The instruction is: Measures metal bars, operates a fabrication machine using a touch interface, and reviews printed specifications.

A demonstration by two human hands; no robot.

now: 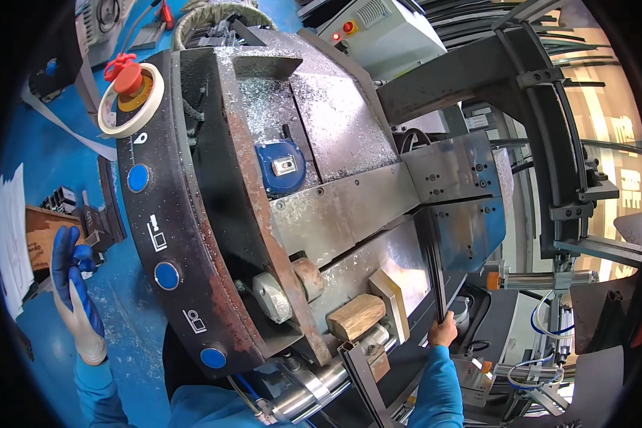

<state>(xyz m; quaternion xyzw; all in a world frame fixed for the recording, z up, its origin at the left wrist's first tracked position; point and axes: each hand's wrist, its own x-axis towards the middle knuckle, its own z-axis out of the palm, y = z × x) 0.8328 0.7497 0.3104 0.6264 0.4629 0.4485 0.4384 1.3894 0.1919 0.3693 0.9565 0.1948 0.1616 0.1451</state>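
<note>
My right hand (pixel 444 331), bare, is closed around the near end of a long dark metal profile (pixel 429 250). The profile lies across the steel machine bed, its far end against a metal plate (pixel 469 232). My left hand (pixel 77 303), in a blue and white glove, is raised to the left of the black control panel (pixel 182 214) with its fingers stretched out and nothing in them. A blue tape measure (pixel 279 167) rests on the chip-covered bed. Closer to me, a wooden block (pixel 357 317) lies beside an angled metal jaw (pixel 390 303).
A roll of tape (pixel 107 118) rings the red emergency button (pixel 129 78) on the panel, above several blue buttons (pixel 167 275). A second profile (pixel 364 381) juts near my right forearm. Pneumatic cylinders (pixel 542 280) and a rail frame (pixel 560 150) stand at right.
</note>
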